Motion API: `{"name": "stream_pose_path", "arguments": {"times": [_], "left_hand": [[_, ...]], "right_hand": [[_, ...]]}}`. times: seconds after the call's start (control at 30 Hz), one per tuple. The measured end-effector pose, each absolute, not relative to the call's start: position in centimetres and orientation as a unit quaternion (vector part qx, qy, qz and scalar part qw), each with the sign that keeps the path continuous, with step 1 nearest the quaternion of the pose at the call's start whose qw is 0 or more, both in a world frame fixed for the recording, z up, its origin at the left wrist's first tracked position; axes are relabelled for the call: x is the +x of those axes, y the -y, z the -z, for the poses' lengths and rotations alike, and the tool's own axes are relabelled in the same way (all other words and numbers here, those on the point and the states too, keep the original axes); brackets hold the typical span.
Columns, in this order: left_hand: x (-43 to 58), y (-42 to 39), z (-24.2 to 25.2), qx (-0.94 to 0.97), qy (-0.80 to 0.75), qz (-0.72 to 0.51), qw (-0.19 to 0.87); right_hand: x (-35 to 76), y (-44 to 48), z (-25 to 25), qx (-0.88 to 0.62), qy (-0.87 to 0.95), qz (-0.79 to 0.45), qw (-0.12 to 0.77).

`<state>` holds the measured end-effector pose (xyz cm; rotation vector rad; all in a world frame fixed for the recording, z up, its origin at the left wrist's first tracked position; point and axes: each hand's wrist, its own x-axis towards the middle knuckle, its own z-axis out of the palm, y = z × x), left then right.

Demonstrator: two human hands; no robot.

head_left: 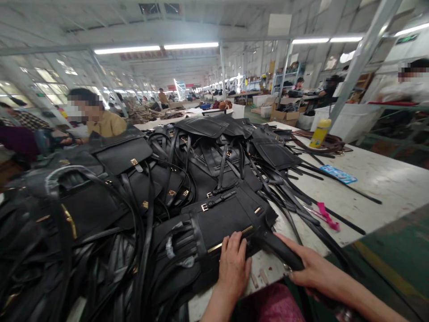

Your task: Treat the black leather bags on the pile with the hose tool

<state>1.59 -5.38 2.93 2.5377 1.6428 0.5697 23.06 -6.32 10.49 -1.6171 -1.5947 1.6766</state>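
In the head view, a black leather bag (223, 217) with a small buckle and gold-coloured metal trim lies in front of me at the table's near edge. My left hand (233, 264) rests on its lower part, fingers laid flat over the leather beside the gold strip. To the right, my right hand (306, 264) is closed around a thick black leather strap (281, 248) at the bag's right end. The strap's far end drops below the table edge, where it is partly hidden. Clear plastic wrap (170, 241) covers the handle lying on the bag's left side.
Black bags (120, 154) and tangled straps are heaped across the table (385, 179). On the right lie a yellow bottle (321, 133), a blue-and-white card (338, 174), a pink ribbon (328, 217) and brown straps (331, 145). A co-worker (107, 123) sits beyond the heap on the left.
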Motion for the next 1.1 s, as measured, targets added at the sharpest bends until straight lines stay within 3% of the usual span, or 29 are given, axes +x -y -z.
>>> {"name": "stream_pose_path", "arguments": {"times": [0.2,0.37,0.53,0.73,0.93,1.1], "left_hand": [[-2.7,7.4,-3.3,0.843,-0.525,-0.089,-0.076],[-7.4,9.2,-3.4,0.836,-0.517,-0.086,-0.164],[-7.0,8.6,-3.3,0.857,-0.466,-0.077,-0.207],[-6.3,8.4,-2.9,0.870,-0.413,-0.161,-0.217],[-5.9,9.0,-1.6,0.859,-0.441,-0.181,-0.185],[-5.8,9.3,-1.1,0.847,-0.481,-0.207,-0.094]], "right_hand": [[20.6,4.4,-9.9,-0.556,0.602,-0.493,0.294],[21.5,5.4,-11.3,-0.543,0.578,-0.518,0.321],[23.8,7.8,-11.9,-0.582,0.550,-0.516,0.305],[26.6,10.0,-11.5,-0.631,0.535,-0.488,0.280],[22.6,9.1,-13.4,-0.508,0.626,-0.536,0.248],[13.6,4.5,-15.0,-0.400,0.740,-0.532,0.103]]}}
